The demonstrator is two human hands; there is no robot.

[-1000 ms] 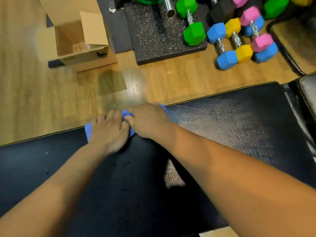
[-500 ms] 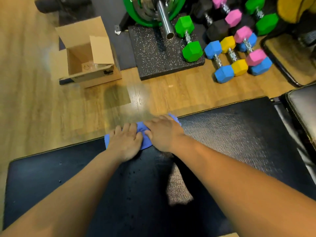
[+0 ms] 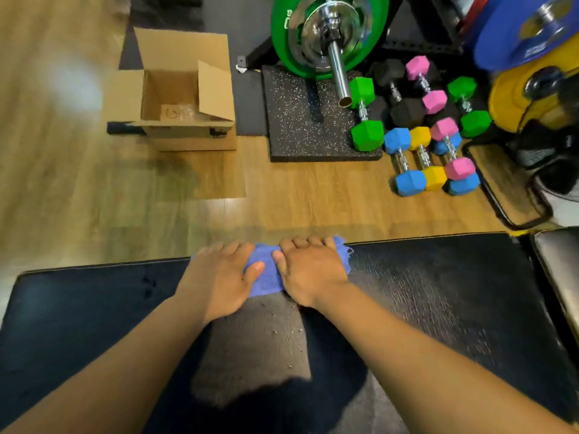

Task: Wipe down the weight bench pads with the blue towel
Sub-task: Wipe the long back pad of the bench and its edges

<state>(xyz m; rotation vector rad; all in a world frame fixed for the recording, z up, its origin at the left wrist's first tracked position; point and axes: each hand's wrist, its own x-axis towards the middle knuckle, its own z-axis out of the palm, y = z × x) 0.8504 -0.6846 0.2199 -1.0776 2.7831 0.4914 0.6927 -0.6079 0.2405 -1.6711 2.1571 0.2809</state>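
Both palms pressed flat on the blue towel (image 3: 265, 275), fingers spread and laid open rather than curled around it. Left hand (image 3: 219, 277) on the towel's left part, thumb lying across the cloth toward the middle. Right hand (image 3: 308, 270) on the right part, fingertips reaching the far edge, thumb just beside the left thumb. Towel bunched between and under the hands, a frayed corner sticking out past the right hand. Lay at the far edge of the black bench pad (image 3: 438, 308), roughly midway along that edge. Pad surface textured, shinier to the right of the towel, with small specks scattered on it just below the hands and a few more at the left. Second pad (image 3: 557, 267) adjoining at the right edge of view.

Beyond the pad, wooden floor (image 3: 78, 198). Open cardboard box (image 3: 185, 98) standing on it at far left, flaps up. Speckled rubber mat (image 3: 300, 126) farther right, with a barbell sleeve (image 3: 338, 73) and green weight plate (image 3: 288, 36) above it. Cluster of dumbbells (image 3: 423, 145) in green, black, pink, blue and yellow beside the mat, well apart from the bench.
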